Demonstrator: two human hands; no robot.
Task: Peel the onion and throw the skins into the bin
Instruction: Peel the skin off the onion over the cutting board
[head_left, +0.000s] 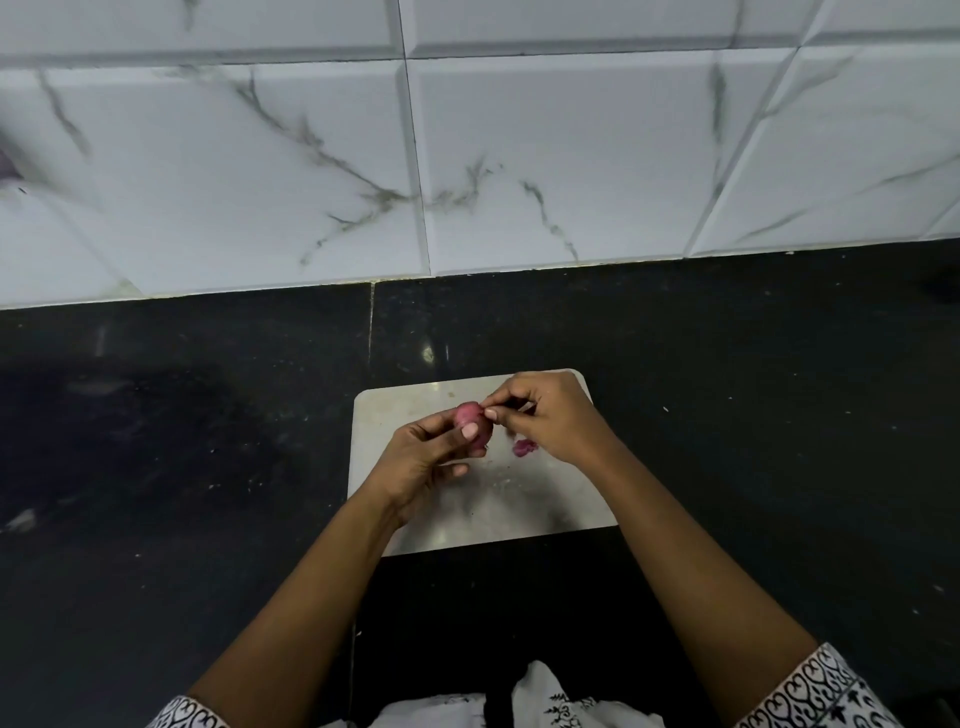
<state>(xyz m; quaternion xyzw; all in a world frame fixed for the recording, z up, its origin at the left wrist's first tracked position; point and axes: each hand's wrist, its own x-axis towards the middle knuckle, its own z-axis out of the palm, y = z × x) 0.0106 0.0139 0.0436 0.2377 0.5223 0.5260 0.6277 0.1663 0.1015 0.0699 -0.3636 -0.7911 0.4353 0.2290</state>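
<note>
Onion: small and red, the onion (469, 420) sits in my grip above the pale cutting board (467, 512) on the black counter (208, 441).
Left hand (423, 460): fingers and thumb curled round it.
Right hand (551, 415): fingertips pinched together on the onion's upper edge.
Scrap of skin (523, 447): purple, lying on the board beside my right hand.

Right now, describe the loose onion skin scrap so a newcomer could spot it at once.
A pale rectangular cutting board sits on the black stone counter. On it, beside the right hand, lies a small purple scrap of onion skin. Unlike the round pinkish-red onion that the left hand grips and the right hand pinches, it lies loose.
</note>
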